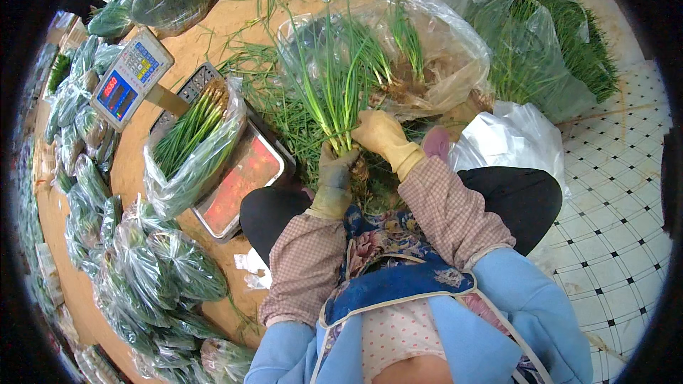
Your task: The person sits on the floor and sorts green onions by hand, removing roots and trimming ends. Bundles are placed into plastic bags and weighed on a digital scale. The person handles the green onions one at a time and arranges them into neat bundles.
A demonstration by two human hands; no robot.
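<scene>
A bunch of spring onions (333,96) stands upright in front of me, green tops pointing away and roots toward my lap. My left hand (336,178), in a soiled rubber glove, is closed round the lower white stems. Gloved in yellow rubber, my right hand (383,136) has its fingers curled against the stems from the right; its fingertips are partly hidden. Under the bunch lies a heap of loose green leaves (288,138). Beyond my hands, an opened clear plastic bag (453,58) holds more spring onions (408,45) with earthy roots.
To the left, a digital scale (243,186) with a raised display (132,79) carries a bag of spring onions (197,133). Several filled plastic bags (155,272) are piled at far left. A white plastic bag (509,141) and large bundles of greens (555,48) lie to the right.
</scene>
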